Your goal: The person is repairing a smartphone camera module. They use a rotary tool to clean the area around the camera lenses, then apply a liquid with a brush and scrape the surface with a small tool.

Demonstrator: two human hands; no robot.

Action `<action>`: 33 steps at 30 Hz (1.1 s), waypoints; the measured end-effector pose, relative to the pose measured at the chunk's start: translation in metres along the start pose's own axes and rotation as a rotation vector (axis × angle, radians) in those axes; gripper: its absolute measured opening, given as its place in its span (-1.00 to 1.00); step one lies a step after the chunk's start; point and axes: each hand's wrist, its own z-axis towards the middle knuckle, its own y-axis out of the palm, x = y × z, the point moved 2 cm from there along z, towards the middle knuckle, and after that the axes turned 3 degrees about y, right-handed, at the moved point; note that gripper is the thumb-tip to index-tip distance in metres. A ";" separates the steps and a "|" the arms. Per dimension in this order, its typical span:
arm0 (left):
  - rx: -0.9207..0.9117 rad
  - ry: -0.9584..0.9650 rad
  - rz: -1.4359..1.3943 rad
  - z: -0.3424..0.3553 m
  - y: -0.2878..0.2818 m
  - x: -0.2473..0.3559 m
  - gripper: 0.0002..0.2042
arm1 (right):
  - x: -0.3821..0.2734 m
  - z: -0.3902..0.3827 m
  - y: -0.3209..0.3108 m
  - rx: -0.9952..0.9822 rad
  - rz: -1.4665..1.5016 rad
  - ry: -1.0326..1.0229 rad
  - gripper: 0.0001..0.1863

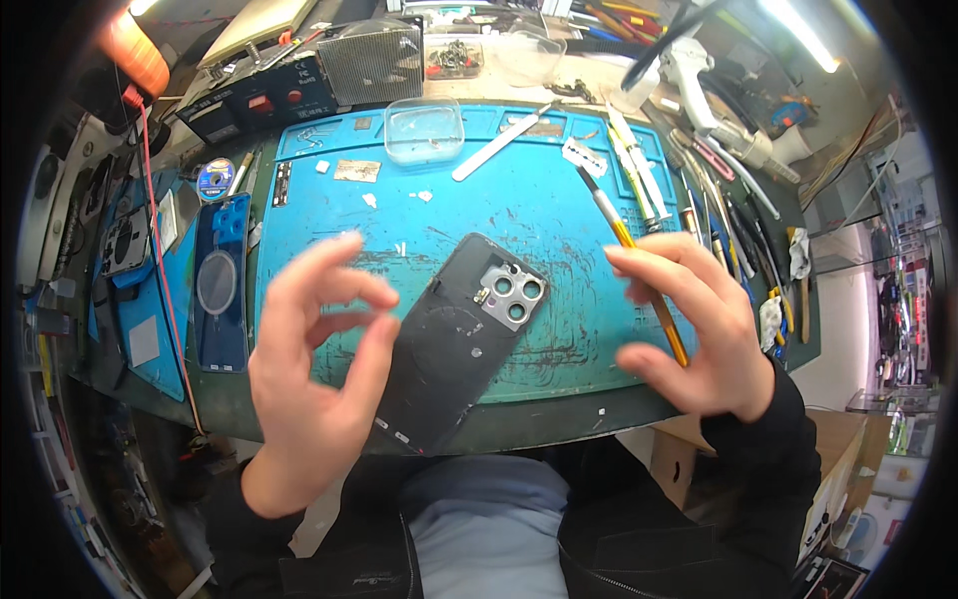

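Observation:
A dark phone back housing (454, 339) with a silver camera frame (516, 298) lies slanted on the blue mat (569, 349). Left of it, my left hand (324, 359) is raised, with thumb and index finger bent toward each other and a small gap between their tips. Nothing shows in it. To the right, my right hand (704, 319) has a slim gold-handled tool (623, 234) with a dark, narrow tip lying across its fingers, the tip pointing away from me. The index finger and thumb are spread apart; the tool seems tucked between fingers.
A clear plastic box (424, 132) and a white stick-like tool (501, 142) are at the mat's far side. Two syringes (639, 170) lie at far right. A blue phone back (222, 285) and a solder spool (216, 180) sit at left. Several hand tools (738, 235) line the right edge.

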 end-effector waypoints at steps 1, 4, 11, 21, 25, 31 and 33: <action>-0.052 0.043 0.100 -0.006 -0.010 0.006 -0.47 | -0.008 -0.004 -0.001 -0.024 0.192 0.121 -0.53; -0.214 0.071 0.266 -0.008 -0.024 0.009 -0.46 | -0.021 -0.018 0.002 -0.112 0.162 0.240 -0.62; -0.488 0.149 0.490 -0.035 -0.015 0.033 -0.11 | -0.031 -0.014 0.039 -0.017 -0.269 0.094 -0.49; -0.439 0.118 0.415 -0.038 -0.010 0.027 -0.17 | -0.020 -0.006 0.044 -0.002 -0.306 0.078 -0.52; -0.377 0.168 0.481 -0.025 -0.007 0.030 -0.34 | -0.017 -0.005 0.045 0.005 -0.303 0.053 -0.51; -0.194 0.190 0.388 -0.007 0.017 0.021 -0.64 | -0.015 -0.003 0.043 -0.016 -0.278 0.045 -0.49; -0.167 0.149 0.453 0.000 0.028 0.021 -0.67 | -0.015 -0.002 0.042 -0.023 -0.279 0.046 -0.49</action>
